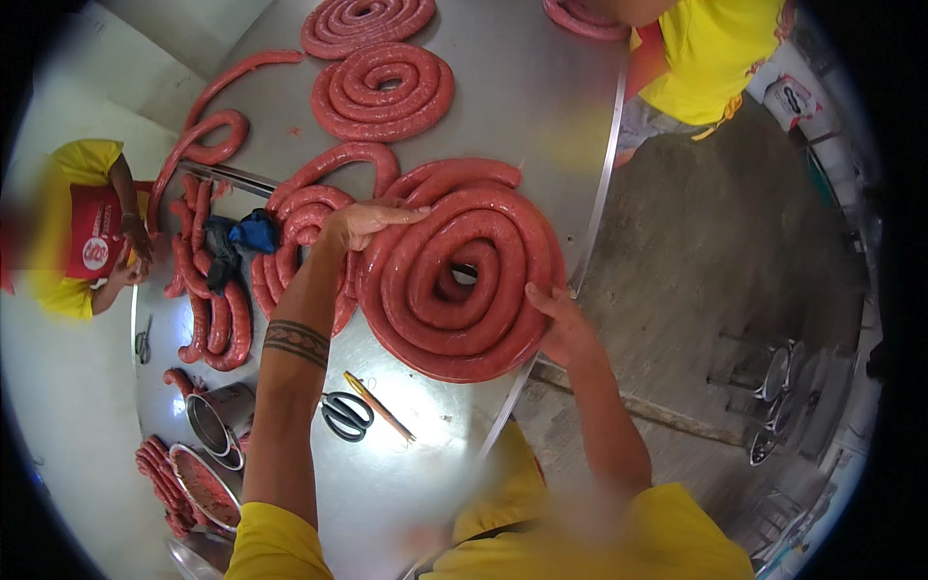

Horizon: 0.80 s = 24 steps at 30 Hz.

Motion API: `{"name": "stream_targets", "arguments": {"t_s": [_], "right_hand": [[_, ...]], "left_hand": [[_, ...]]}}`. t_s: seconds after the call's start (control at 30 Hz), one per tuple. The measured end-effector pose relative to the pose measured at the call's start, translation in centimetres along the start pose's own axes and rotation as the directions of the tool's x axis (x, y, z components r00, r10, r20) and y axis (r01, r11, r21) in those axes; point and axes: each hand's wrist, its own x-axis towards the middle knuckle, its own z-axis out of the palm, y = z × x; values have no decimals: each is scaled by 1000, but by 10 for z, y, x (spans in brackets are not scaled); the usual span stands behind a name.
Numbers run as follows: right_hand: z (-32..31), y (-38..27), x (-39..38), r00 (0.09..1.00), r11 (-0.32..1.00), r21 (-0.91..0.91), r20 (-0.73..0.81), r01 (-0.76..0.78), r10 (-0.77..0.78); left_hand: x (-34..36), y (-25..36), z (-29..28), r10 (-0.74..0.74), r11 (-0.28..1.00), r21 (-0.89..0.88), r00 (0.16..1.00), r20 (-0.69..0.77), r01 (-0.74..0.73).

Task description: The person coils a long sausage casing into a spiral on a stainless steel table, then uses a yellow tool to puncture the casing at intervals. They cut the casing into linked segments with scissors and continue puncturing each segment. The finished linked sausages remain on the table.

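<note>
A large coiled raw sausage [406,324] fills the middle of the view, pink-red and wound in a flat spiral with a hole at its centre. My left hand [372,224] holds it at the upper left, fingers stretched along the outer ring. At the lower right rim my right hand [563,324] grips the same coil, thumb on top and the other fingers hidden beneath. The coil overlaps the table's right edge and seems raised off the metal. Another sausage coil [300,217] lies partly hidden behind my left forearm. Black-handled scissors [346,416] and a yellow pen [379,406] rest nearer me.
Two more coils [383,92] [367,21] lie farther back on the steel table [512,87]. At left are loose sausages [217,324], blue and black cloths [253,232], a metal pot [217,420] and a bowl of minced meat [203,483]. Co-workers stand left [92,227] and far right [715,58].
</note>
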Motion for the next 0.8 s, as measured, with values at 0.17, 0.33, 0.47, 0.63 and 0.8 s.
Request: {"name": "stream_targets", "arguments": {"t_s": [0.17, 0.33, 0.47, 0.63, 0.8], "right_hand": [[15, -1, 13, 994, 997, 60, 98, -57, 51], [28, -1, 7, 988, 992, 109, 147, -56, 40], [60, 2, -21, 988, 995, 12, 123, -97, 95], [122, 20, -79, 918, 937, -333, 330, -104, 220], [160, 99, -109, 642, 843, -420, 553, -336, 531]], "left_hand": [[-11, -8, 27, 160, 987, -27, 984, 80, -158], [-53, -28, 71, 352, 936, 20, 935, -42, -352], [-125, -47, 104, 479, 871, 188, 868, -126, -454], [-257, -101, 162, 498, 863, 138, 773, -393, -486], [-376, -176, 238, 423, 839, 51, 590, -687, -542]]}}
